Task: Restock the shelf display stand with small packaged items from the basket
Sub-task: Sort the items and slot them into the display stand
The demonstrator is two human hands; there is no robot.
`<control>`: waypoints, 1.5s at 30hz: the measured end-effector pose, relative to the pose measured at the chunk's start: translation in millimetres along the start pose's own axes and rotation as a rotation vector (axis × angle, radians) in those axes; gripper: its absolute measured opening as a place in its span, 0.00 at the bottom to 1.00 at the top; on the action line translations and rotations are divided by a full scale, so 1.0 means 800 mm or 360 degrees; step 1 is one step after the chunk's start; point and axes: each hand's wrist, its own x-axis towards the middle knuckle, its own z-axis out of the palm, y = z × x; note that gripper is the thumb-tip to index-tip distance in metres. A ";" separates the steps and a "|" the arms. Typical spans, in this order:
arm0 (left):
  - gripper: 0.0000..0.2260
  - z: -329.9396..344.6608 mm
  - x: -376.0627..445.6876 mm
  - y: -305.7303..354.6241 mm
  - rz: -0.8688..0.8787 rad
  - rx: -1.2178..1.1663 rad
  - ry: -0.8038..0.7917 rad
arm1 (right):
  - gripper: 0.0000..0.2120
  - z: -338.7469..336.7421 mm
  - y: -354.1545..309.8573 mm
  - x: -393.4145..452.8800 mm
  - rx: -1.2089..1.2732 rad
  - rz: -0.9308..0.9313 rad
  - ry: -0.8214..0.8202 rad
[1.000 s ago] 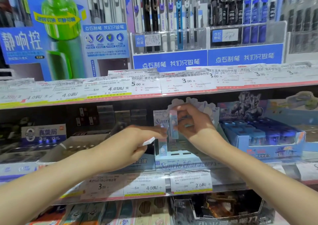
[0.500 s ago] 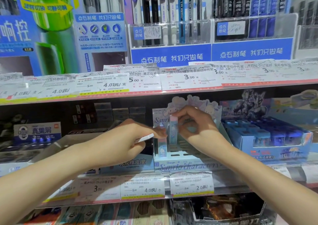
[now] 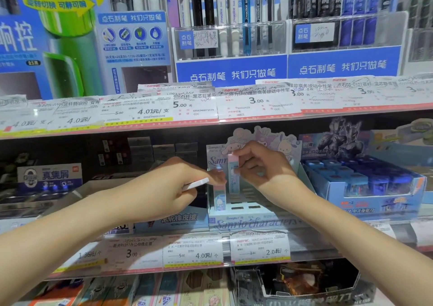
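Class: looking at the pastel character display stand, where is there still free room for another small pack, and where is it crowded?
Free: the empty slots across the display stand, right of the standing pack. Crowded: its left rear corner, where the left hand and right hand meet at the pink-topped pack.

Bright, even overhead light with a blue cast; glare on the price labels; shadowed shelf recess; wide-angle bowing and soft blur toward edges.

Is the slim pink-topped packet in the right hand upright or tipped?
Upright: the slim pink-topped packet stands vertical, pinched by the right hand above the pale blue display stand.
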 end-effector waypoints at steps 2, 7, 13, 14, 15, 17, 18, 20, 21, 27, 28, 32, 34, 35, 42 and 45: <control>0.24 0.000 -0.001 0.000 -0.0025 -0.0001 -0.0008 | 0.19 0.001 0.001 0.002 0.0049 0.0055 0.0022; 0.23 -0.001 0.000 0.004 -0.0037 -0.0009 -0.0012 | 0.20 0.000 -0.001 0.000 -0.0050 0.0100 -0.0126; 0.24 -0.001 -0.001 0.005 -0.0044 -0.0066 -0.0028 | 0.15 0.000 0.001 0.003 -0.0348 -0.0031 0.0061; 0.23 0.000 0.000 0.003 -0.0047 -0.0066 -0.0032 | 0.16 -0.001 0.001 0.003 -0.0385 -0.0036 0.0064; 0.22 0.002 0.000 0.001 -0.0052 -0.0072 -0.0025 | 0.17 -0.001 0.002 0.003 -0.0406 -0.0045 0.0063; 0.23 0.003 0.000 -0.003 -0.0048 -0.0110 -0.0005 | 0.17 -0.002 0.003 0.004 -0.0426 -0.0055 0.0054; 0.23 0.003 0.001 -0.003 -0.0042 -0.0122 0.0008 | 0.17 -0.001 0.003 0.004 -0.0440 -0.0059 0.0038; 0.24 0.000 0.000 0.002 -0.0052 -0.0166 0.0027 | 0.16 0.000 0.001 0.003 -0.0459 -0.0050 0.0021; 0.23 0.000 -0.001 0.004 -0.0057 -0.0176 0.0032 | 0.16 0.000 -0.002 0.002 -0.0434 -0.0041 0.0039; 0.19 0.002 -0.002 0.007 0.0096 -0.0054 0.0271 | 0.13 -0.003 -0.048 -0.017 -0.0280 -0.0289 0.0128; 0.18 0.001 -0.003 0.010 0.0106 -0.0053 0.0299 | 0.11 -0.003 -0.058 -0.019 -0.0228 -0.0363 0.0112; 0.14 0.000 -0.005 0.012 0.0053 -0.0092 0.0288 | 0.09 0.008 -0.088 -0.022 -0.0179 -0.0545 -0.0052; 0.16 0.001 -0.005 0.013 0.0030 -0.0160 0.0251 | 0.06 0.012 -0.092 -0.019 -0.0158 -0.0531 -0.0053; 0.12 0.001 -0.005 0.014 0.0044 -0.0218 0.0231 | 0.05 0.013 -0.092 -0.019 -0.0127 -0.0508 -0.0051; 0.08 -0.007 -0.018 0.010 -0.0233 -0.0803 -0.0099 | 0.03 0.002 -0.082 -0.032 0.0460 -0.0247 -0.0072; 0.08 -0.009 -0.027 -0.001 -0.0482 -0.1218 -0.0168 | 0.04 -0.004 -0.070 -0.048 0.0494 -0.0301 0.0087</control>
